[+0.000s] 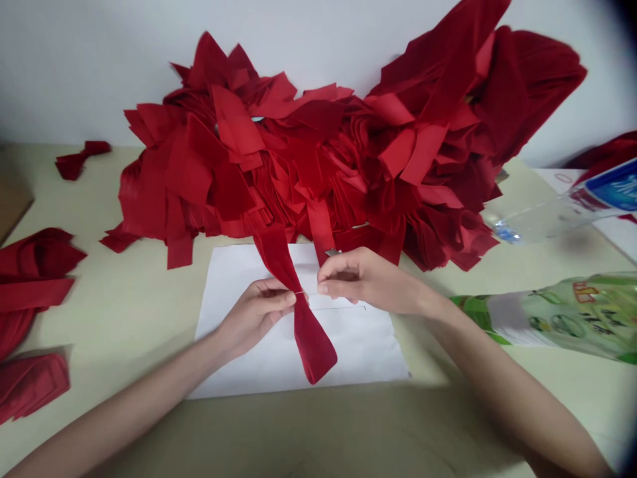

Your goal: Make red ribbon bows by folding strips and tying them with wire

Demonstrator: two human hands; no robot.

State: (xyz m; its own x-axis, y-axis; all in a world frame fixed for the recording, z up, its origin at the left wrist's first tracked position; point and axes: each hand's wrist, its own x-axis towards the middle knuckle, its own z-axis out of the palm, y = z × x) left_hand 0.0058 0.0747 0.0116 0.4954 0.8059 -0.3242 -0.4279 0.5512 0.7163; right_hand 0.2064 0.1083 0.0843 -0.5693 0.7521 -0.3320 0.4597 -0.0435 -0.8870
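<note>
A red ribbon (314, 342) hangs pinched at its waist over a white sheet of paper (233, 372), its lower end forming a loop. My left hand (263, 304) holds it at that narrow point, thumb and fingers closed. A thin pale thread or wire runs across the waist toward my right hand (355, 279), whose thumb and forefinger pinch the strand's other end. A small metal piece (332, 252) sticks out above the right fingers; its kind is not clear. A drawn dark line (341, 307) shows on the paper.
A large heap of red ribbon pieces (318, 153) lies along the wall behind the paper. More folded red pieces (34, 378) lie at the left. At the right are a clear bottle (552, 216) and a green-and-white printed package (572, 318).
</note>
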